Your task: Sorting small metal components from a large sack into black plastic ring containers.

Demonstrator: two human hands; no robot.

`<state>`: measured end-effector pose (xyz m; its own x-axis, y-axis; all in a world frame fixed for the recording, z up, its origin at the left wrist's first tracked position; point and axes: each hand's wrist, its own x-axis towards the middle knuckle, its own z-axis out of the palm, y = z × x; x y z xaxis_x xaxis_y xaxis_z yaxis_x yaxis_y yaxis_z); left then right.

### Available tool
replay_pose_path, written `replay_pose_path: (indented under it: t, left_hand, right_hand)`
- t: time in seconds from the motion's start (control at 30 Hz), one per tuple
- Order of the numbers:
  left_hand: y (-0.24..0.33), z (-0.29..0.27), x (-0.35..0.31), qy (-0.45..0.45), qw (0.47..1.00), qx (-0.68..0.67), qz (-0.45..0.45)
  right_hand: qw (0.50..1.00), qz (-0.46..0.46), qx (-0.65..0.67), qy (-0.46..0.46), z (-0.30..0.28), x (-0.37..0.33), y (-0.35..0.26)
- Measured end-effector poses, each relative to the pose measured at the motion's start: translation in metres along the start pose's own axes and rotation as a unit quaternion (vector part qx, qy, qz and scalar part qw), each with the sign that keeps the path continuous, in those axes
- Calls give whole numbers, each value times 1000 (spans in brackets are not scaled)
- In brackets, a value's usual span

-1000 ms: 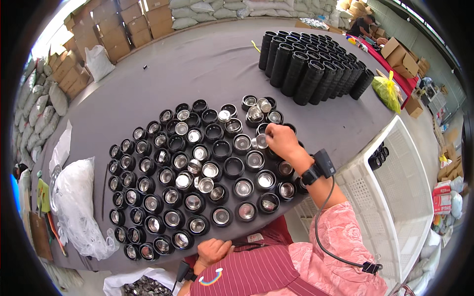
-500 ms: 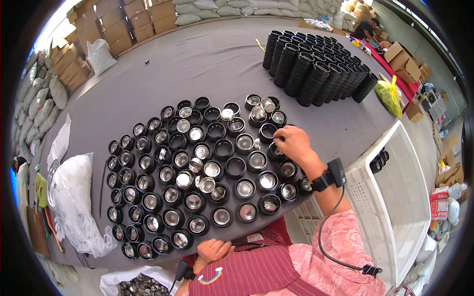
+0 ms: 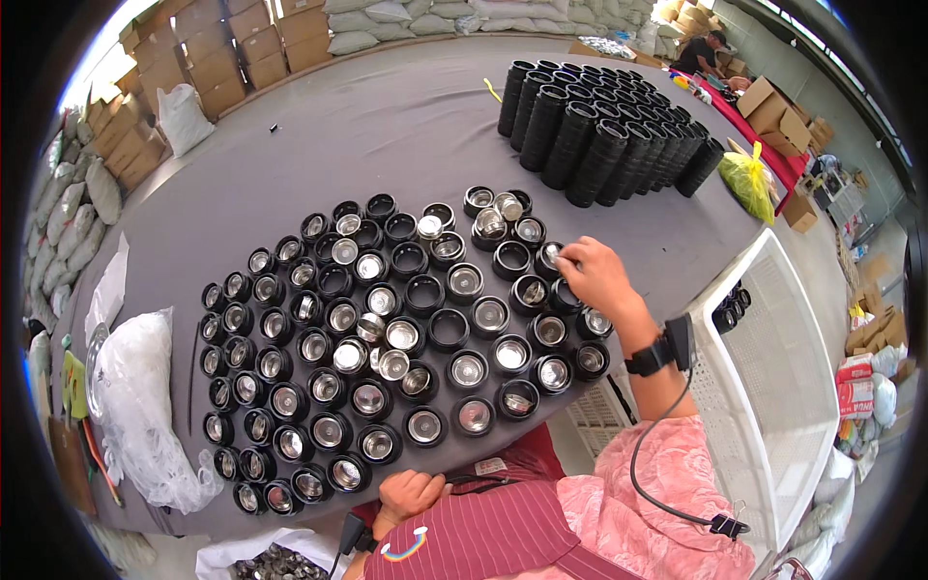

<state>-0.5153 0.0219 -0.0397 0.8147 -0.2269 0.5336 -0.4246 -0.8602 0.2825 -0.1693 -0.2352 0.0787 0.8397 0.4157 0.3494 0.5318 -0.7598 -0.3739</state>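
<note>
Rows of black round rings [image 3: 449,330] stand on the grey cloth-covered table, most with a shiny silver metal cup [image 3: 468,369] inside, some bare. My right hand [image 3: 594,278] is at the right side of the group, thumb and fingers pinched on a small silver metal cup [image 3: 552,252] at a black ring. Just below it, a ring holds a tilted silver cup [image 3: 530,292]. Several loose silver cups [image 3: 393,364] lie on top of rings near the middle. My left hand [image 3: 410,491] rests curled at the table's front edge; its palm side is hidden.
Tall stacks of black rings [image 3: 599,155] stand at the far right. A white plastic crate [image 3: 764,387] is beside the table on the right, a clear plastic bag [image 3: 145,406] on the left. Below the front edge is a white sack [image 3: 217,559] of small metal parts. A person [image 3: 698,56] works far back.
My right hand has moved slightly up and right, off the ring with the tilted cup, to a neighbouring ring. The whole view has shifted a little; my left hand stays curled.
</note>
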Motion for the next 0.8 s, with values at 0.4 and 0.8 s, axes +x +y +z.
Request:
replay_pose_path:
  t: [0.4, 0.8]
  left_hand:
    - [4, -3, 3, -1, 1000, -5, -22]
    - [0, 3, -2, 28, 1000, -9, 1]
  right_hand:
    - [980, -180, 76, -37, 40, -14, -41]
    - [894, -389, 168, -142, 104, -20, -157]
